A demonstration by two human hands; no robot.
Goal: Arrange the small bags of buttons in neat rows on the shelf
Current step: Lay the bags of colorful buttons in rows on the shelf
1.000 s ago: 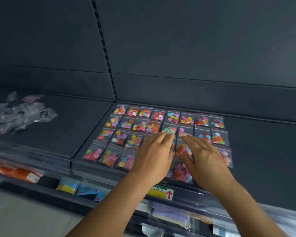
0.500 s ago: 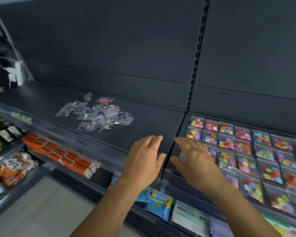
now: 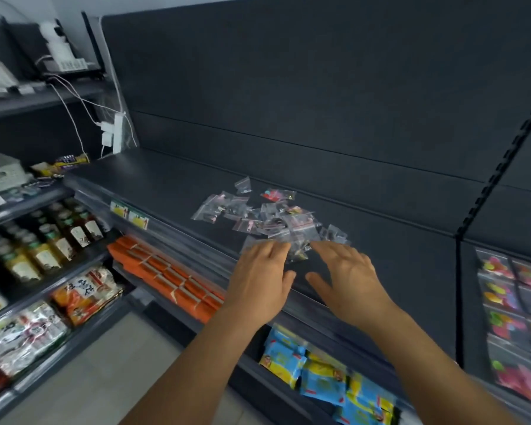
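Both hands [image 3: 259, 276] flat (empty) beside bags [image 3: 270, 219]

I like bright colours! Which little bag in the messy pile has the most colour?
The bag at the pile's back edge, showing red and teal; the others look mostly clear or dark.

Single head-worn view, wide-angle. It looked forward and down from close range onto the dark shelf [image 3: 172, 191], facing its back panel [image 3: 288, 87] at a slant. The shelf's front edge crossed mid-frame; lower shelves filled the left and bottom edges. No second view was supplied.
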